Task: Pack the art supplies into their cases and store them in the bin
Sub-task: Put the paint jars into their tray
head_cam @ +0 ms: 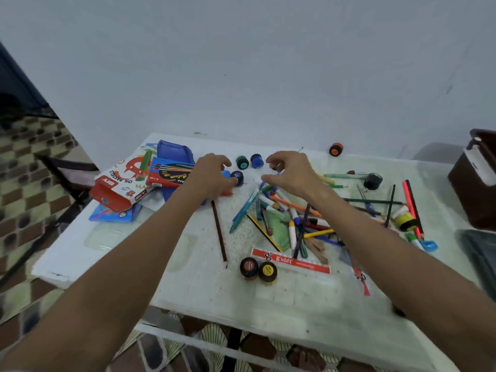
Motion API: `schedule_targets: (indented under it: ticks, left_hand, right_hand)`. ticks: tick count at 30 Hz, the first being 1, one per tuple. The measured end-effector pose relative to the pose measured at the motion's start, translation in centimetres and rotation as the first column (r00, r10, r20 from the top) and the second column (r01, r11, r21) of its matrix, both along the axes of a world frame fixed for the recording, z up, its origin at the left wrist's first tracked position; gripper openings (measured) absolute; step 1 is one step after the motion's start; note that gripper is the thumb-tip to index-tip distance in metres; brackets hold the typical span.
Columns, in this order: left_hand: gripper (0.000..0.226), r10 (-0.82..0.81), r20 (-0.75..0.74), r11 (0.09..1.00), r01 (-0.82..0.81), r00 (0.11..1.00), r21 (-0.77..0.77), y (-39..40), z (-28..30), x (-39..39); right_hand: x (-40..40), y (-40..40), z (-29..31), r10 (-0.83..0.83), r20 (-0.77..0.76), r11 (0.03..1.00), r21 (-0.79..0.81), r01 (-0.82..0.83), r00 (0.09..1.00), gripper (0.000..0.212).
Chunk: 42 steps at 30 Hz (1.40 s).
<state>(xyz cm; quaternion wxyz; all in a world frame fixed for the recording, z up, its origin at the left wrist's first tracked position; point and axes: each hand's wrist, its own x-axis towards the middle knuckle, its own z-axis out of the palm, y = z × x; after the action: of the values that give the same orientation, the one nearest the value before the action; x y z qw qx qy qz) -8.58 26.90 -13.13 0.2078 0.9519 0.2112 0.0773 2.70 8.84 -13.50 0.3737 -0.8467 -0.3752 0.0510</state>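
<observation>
Hands: both reach over the far middle of the white table [107, 253], arms stretched forward from the near edge.
Left hand [212, 174]: fingers curled downward, tips on or at a dark blue paint pot [237, 177]; whether it truly grips the pot cannot be told.
Right hand [291, 173]: fingers loosely curved and spread, hovering above the top of the marker and pencil pile [284, 218]; nothing visibly held.
Paint pots: a green pot [242, 162] and a blue pot [256, 160] sit side by side between the two hands; an orange pot [335, 149] lies near the far edge by the wall; a red pot [249, 267] and a yellow pot [267, 271] touch each other toward the near edge.
Cases: oil pastels box [118, 187] and a red pencil box [167, 175] are heaped at the far left corner, the pastels box close to the left edge.
Bin: dark brown bin [472, 181] stands off the table's right side, well apart from both hands.
Loose pencil [218, 230]: lies alone between the forearms.
Open room: bare tabletop shows at the near left and along the near edge.
Right edge: a blue sharpener [430, 246] and a red-black pencil [412, 208] lie close to it.
</observation>
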Motion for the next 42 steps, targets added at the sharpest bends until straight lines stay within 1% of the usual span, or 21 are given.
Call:
schedule_targets:
  ticks: [4,7,10,14,17,19,21,23,25,27,28,29,30,32,33,36,38,39,40,42]
  left_hand:
    - [0.055,0.055,-0.091,0.998,-0.055,0.994,-0.003,1.0,-1.2,2.5]
    - [0.065,0.117,-0.152,0.993,-0.117,0.981,0.01,1.6,-2.3,3.9]
    - [0.068,0.174,-0.202,0.985,-0.167,0.964,0.054,1.9,-3.0,4.6]
    - [0.061,0.21,-0.216,0.977,-0.201,0.953,0.063,2.3,-3.6,4.9]
    - [0.05,0.197,-0.206,0.98,-0.183,0.959,0.084,2.3,-3.9,5.0]
    - [0.046,0.189,-0.205,0.98,-0.173,0.96,0.096,2.0,-3.9,5.0]
    - [0.042,0.191,-0.175,0.98,-0.177,0.966,0.087,1.7,-3.7,4.9]
    - [0.039,0.183,-0.101,0.983,-0.181,0.978,0.034,1.6,-3.3,4.6]
    - [0.038,0.185,-0.004,0.98,-0.185,0.983,-0.067,1.4,-2.6,4.0]
    - [0.036,0.188,0.09,0.973,-0.173,0.978,-0.154,1.0,-1.7,2.9]
    - [0.035,0.181,0.123,0.971,-0.158,0.976,-0.18,0.6,-1.2,2.2]
    - [0.034,0.166,0.14,0.972,-0.138,0.976,-0.19,0.2,-0.8,1.5]
    - [0.034,0.145,0.148,0.974,-0.114,0.978,-0.198,-0.3,-0.6,0.7]
    - [0.035,0.112,0.164,0.964,-0.067,0.98,-0.256,-1.4,-0.4,-1.0]
    - [0.035,0.1,0.175,0.956,-0.046,0.979,-0.289,-2.0,-0.5,-1.9]
    - [0.033,0.062,0.199,0.937,0.012,0.978,-0.35,-3.8,-1.0,-4.3]
    - [0.034,0.039,0.214,0.924,0.047,0.976,-0.381,-4.9,-1.2,-5.9]
    - [0.032,0.025,0.221,0.922,0.063,0.975,-0.383,-5.6,-1.1,-6.7]
    - [0.029,0.012,0.221,0.922,0.075,0.975,-0.379,-6.1,-1.2,-7.5]
    - [0.026,-0.017,0.206,0.92,0.096,0.978,-0.381,-7.0,-1.4,-8.9]
  right_hand:
    - [4.4,4.4,-0.5,0.155,-0.004,0.975,-0.16,-0.154,0.988,0.048]
    - [7.5,7.2,-1.6,0.226,-0.029,0.947,-0.226,-0.227,0.974,0.054]
    - [9.3,9.1,-3.0,0.271,-0.011,0.928,-0.262,-0.265,0.962,0.058]
    - [10.4,10.8,-4.3,0.311,0.049,0.884,-0.383,-0.269,0.949,0.064]
    - [10.6,11.5,-5.0,0.315,0.052,0.888,-0.368,-0.275,0.948,0.057]
    - [10.5,11.6,-5.3,0.298,0.081,0.903,-0.347,-0.253,0.951,0.051]
    - [10.2,11.5,-5.1,0.282,0.095,0.92,-0.31,-0.241,0.955,0.048]
    - [9.7,10.7,-4.4,0.281,0.036,0.941,-0.205,-0.269,0.959,0.048]
    - [8.6,9.3,-3.2,0.303,-0.042,0.95,-0.071,-0.305,0.952,0.044]
    - [7.1,7.4,-1.8,0.307,-0.071,0.951,-0.015,-0.309,0.949,0.037]
    - [6.2,6.4,-1.2,0.3,-0.104,0.954,0.002,-0.301,0.948,0.034]
    - [5.2,5.3,-0.6,0.294,-0.172,0.956,0.03,-0.293,0.94,0.033]
    - [4.1,4.1,-0.1,0.293,-0.27,0.956,0.073,-0.283,0.917,0.032]
    - [1.7,1.9,0.4,0.294,-0.472,0.956,0.147,-0.255,0.831,0.031]
    - [0.5,0.8,0.5,0.284,-0.545,0.959,0.164,-0.232,0.789,0.03]
    - [-3.2,-1.8,0.2,0.266,-0.707,0.962,0.235,-0.137,0.655,0.028]
    - [-5.4,-3.4,-0.4,0.274,-0.76,0.956,0.285,-0.077,0.589,0.033]
    - [-6.4,-4.2,-0.8,0.264,-0.764,0.956,0.287,-0.056,0.589,0.037]
    - [-7.4,-4.9,-1.1,0.243,-0.753,0.961,0.271,-0.049,0.612,0.041]
    - [-9.2,-6.1,-1.7,0.178,-0.694,0.98,0.193,-0.058,0.698,0.045]
